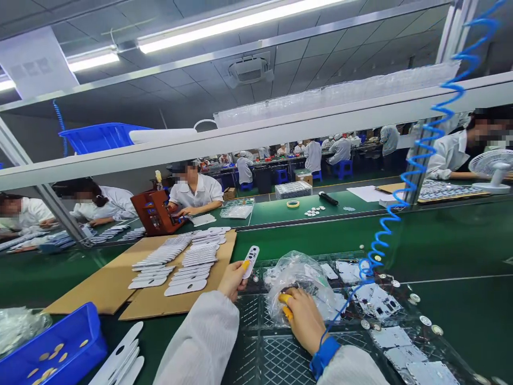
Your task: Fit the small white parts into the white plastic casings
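Observation:
My left hand, with a yellow finger cot on, is shut on a narrow white plastic panel with several holes in it, held upright. My right hand, also wearing yellow finger cots and a blue wrist strap, grips a crumpled clear plastic bag lying on a dark mesh tray. Flat white printed pieces lie on the tray to the right of that hand. Rows of long white plastic strips lie on brown cardboard to the left of my left hand.
A blue bin with small gold discs sits at the lower left, beside loose white strips. A blue coiled air hose hangs at the right. Co-workers in white sit at benches beyond a white shelf rail.

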The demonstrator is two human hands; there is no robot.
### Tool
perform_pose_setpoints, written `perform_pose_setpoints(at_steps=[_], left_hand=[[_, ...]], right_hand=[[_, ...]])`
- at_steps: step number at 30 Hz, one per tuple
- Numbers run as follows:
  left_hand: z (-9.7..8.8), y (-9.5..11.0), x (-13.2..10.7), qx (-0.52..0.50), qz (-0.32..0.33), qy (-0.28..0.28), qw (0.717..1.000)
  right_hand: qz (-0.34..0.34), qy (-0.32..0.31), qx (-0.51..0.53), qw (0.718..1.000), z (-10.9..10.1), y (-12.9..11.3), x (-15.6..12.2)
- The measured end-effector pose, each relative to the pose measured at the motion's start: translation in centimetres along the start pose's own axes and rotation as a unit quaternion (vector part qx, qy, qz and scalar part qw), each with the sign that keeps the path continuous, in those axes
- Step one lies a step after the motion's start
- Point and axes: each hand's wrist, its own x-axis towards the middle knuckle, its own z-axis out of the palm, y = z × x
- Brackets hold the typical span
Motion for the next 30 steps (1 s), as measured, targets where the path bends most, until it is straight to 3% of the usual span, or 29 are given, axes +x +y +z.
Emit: perform_pose_setpoints(at_steps=[8,11,14,19,23,26,28,30], left_hand=[[3.9,0.2,6.7,0.074,0.005,0.069,0.995],[3.8,0.2,8.1,0.078,0.024,0.118,0.990],[2.4,0.4,8.3,0.106,0.049,0.155,0.981],[-1.5,1.9,6.2,0.185,0.109,0.159,0.964],[-5.8,4.2,1.9,0.248,0.152,0.137,0.947],[-10.8,4.8,-2.2,0.292,0.164,0.136,0.932],[-15.2,3.7,-4.6,0.323,0.159,0.161,0.919],[-19.7,1.4,-6.4,0.441,0.170,0.211,0.855]], right_hand=[[0.023,0.021,-0.068,0.997,0.4,0.1,0.7],[0.033,0.024,-0.083,0.996,0.8,0.3,0.5],[0.033,0.025,-0.088,0.995,1.0,0.5,0.3],[0.016,0.017,-0.076,0.997,0.9,0.6,0.4],[0.003,0.019,-0.066,0.998,0.7,0.6,0.2],[-0.003,0.022,-0.062,0.998,0.5,0.5,-0.1],[-0.007,0.021,-0.061,0.998,0.4,0.6,-0.3],[-0.009,0.020,-0.063,0.998,0.3,0.7,-0.3]])
